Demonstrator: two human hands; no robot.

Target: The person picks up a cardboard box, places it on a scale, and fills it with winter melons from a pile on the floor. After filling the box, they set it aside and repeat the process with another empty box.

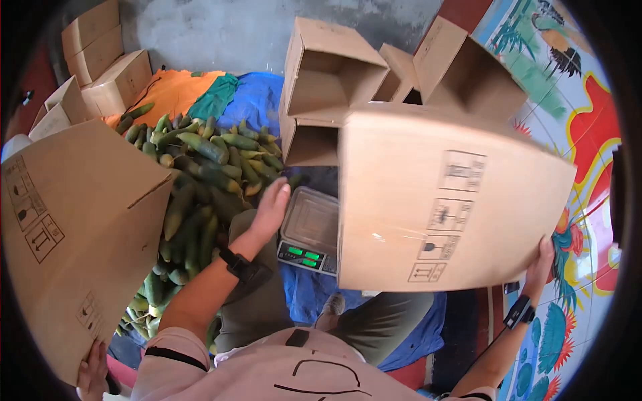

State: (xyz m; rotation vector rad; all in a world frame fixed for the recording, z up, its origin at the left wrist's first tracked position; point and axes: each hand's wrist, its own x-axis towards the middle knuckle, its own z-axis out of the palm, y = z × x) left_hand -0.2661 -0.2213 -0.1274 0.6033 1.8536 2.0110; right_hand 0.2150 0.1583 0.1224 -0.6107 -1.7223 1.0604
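A large cardboard box (401, 200) with printed symbols is tilted in front of me on the right. My right hand (543, 257) grips its lower right edge, the fingers partly behind it. My left hand (275, 200) is raised beside the left edge of a digital scale (309, 217) with green lit displays; its fingers are stretched out and hold nothing. The box hides the scale's right part. Left of my left hand lies a big heap of green cucumber-like vegetables (210, 174).
At the far left another person's hand (93, 367) holds a cardboard box (80, 234). Open boxes (328, 80) are stacked against the wall, and more boxes (117, 83) stand at the back left. Blue sheeting (301, 287) lies under the scale.
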